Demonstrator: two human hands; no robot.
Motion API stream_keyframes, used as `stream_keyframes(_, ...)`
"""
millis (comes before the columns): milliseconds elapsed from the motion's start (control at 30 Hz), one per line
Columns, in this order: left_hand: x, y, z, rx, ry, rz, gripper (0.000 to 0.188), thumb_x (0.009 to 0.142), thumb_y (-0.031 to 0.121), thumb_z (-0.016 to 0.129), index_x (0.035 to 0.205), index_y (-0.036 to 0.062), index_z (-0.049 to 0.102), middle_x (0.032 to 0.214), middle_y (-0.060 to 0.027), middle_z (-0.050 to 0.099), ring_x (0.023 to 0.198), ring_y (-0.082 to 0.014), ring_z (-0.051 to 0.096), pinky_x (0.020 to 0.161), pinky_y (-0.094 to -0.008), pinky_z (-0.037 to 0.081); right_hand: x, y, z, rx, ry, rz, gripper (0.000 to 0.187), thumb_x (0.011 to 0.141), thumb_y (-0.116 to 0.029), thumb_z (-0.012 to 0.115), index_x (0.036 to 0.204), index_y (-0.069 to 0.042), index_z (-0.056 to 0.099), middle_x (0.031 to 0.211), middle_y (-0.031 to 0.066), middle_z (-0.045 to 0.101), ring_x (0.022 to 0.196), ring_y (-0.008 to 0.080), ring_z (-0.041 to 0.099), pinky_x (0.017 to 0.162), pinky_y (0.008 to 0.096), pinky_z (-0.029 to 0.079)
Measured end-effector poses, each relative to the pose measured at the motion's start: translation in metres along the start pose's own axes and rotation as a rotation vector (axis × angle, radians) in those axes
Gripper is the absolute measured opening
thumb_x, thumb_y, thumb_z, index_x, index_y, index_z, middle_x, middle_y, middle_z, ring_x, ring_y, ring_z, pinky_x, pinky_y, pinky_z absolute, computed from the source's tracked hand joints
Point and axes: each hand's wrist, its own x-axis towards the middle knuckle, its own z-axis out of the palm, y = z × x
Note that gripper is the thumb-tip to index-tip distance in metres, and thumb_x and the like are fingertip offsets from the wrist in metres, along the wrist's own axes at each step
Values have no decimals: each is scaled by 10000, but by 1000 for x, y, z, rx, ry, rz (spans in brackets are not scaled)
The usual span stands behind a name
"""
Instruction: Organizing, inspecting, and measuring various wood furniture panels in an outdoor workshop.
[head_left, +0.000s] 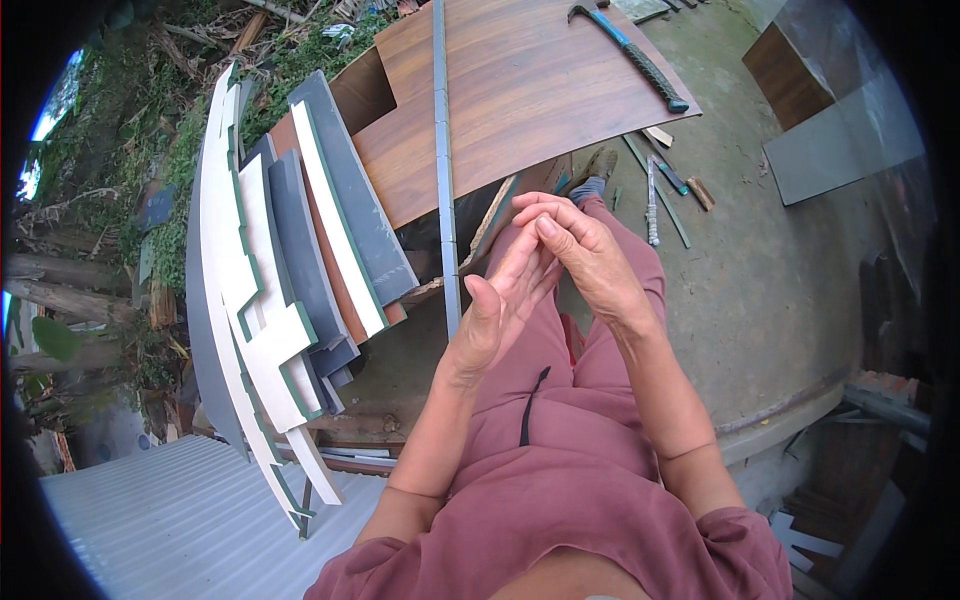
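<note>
Two bare hands pressed together above the lap, holding nothing.

Head view: the left hand [500, 300] is open with fingers stretched up, and the right hand [580, 250] lies flat across its fingers, palms touching. Just left of them a long grey metal strip [442, 150] runs over a brown wooden panel [520, 90]. Further left, cut boards [290, 260] in white and grey lean stacked together. A hammer [635, 55] lies on the panel's far right edge.

Soft, even daylight with no hard shadows. Straight edges bend near the rim. Black corners all around, sharp in the middle.
</note>
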Motion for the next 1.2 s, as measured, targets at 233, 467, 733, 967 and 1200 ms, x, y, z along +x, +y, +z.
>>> stream_keyframes(233,3,-4,4,48,59,-30,1197,716,870,191,1449,-46,-44,1526,-224,12,1421,-340,62,1141,-465,113,2,9,-3,11,14,23,292,970,-291,492,1017,-40,632,1210,71,509,1139,160,453,966,318,366)
stream_keyframes(467,2,-1,7,72,59,-47,1236,693,885,232,1445,-56,-50,1520,-240,15,1420,-338,71,1141,-456,115,1,5,-3,-40,2,-8,313,973,-300,479,991,-23,623,1168,78,530,1123,176,467,963,312,370)
stream_keyframes(733,1,-1,6,75,44,-71,1257,679,892,245,1442,-61,-54,1517,-242,24,1416,-348,84,1138,-461,134,-2,10,-7,-103,-1,-45,321,971,-307,481,996,-19,619,1165,83,533,1102,175,484,960,318,376)
stream_keyframes(967,1,-3,4,84,45,-82,1256,676,893,247,1445,-59,-39,1515,-246,41,1413,-349,109,1137,-460,144,-3,13,-6,-49,26,-5,278,969,-292,493,1000,-44,613,1199,36,534,1055,120,481,935,291,371)
stream_keyframes(1200,0,-3,9,57,96,-26,1234,688,886,237,1450,-51,-12,1514,-243,60,1412,-346,121,1134,-460,164,2,7,-6,-11,-28,18,276,968,-274,499,1018,-27,612,1198,26,533,1064,111,481,925,261,378)
